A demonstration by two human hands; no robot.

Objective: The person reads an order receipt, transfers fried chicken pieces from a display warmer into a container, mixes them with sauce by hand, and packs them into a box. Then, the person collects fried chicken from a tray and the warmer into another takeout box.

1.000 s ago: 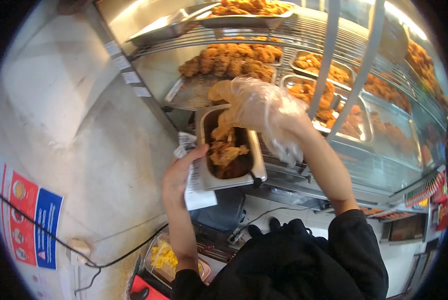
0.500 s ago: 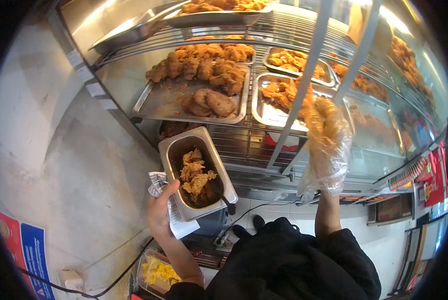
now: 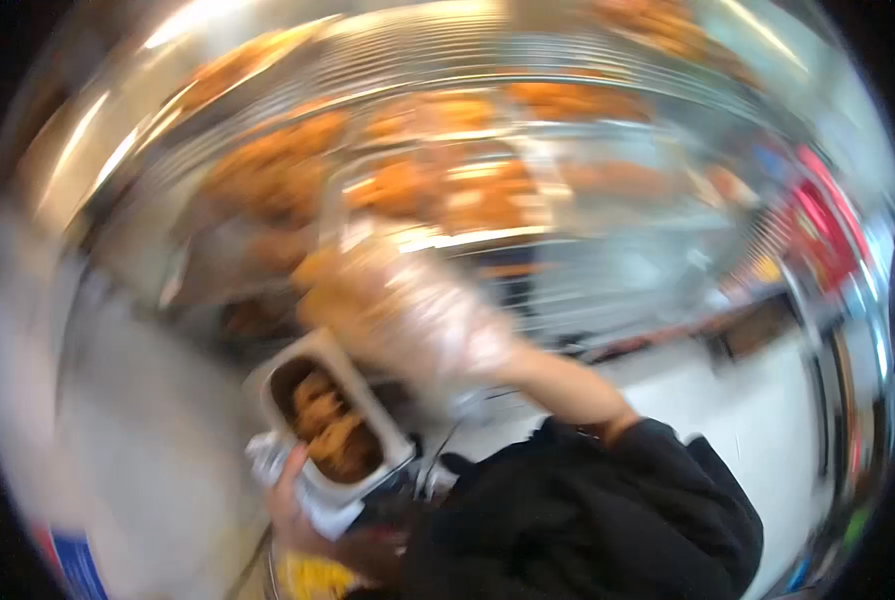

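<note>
My left hand [image 3: 286, 505] grips a deep metal food pan [image 3: 380, 405], thumb on its near side. Pieces of fried chicken [image 3: 333, 425] lie inside it. A white printed slip of paper [image 3: 330, 515] sticks out between this hand and the pan. My right hand [image 3: 408, 305], in a clear plastic glove, reaches leftward just above the pan's far corner, in front of the display trays. Motion smears its fingers, so whether they hold anything is hidden in the blur.
A heated display case with wire shelves [image 3: 428, 60] spans the view ahead. Metal trays of fried chicken [image 3: 488, 195] stand on them. Below my left arm is a container of yellow food [image 3: 313, 577]. Pale floor [image 3: 698, 420] shows at right.
My right hand has swung left from the trays on the right toward the pan. The view has turned right, and the pan sits a little lower and further left, still in my left hand.
</note>
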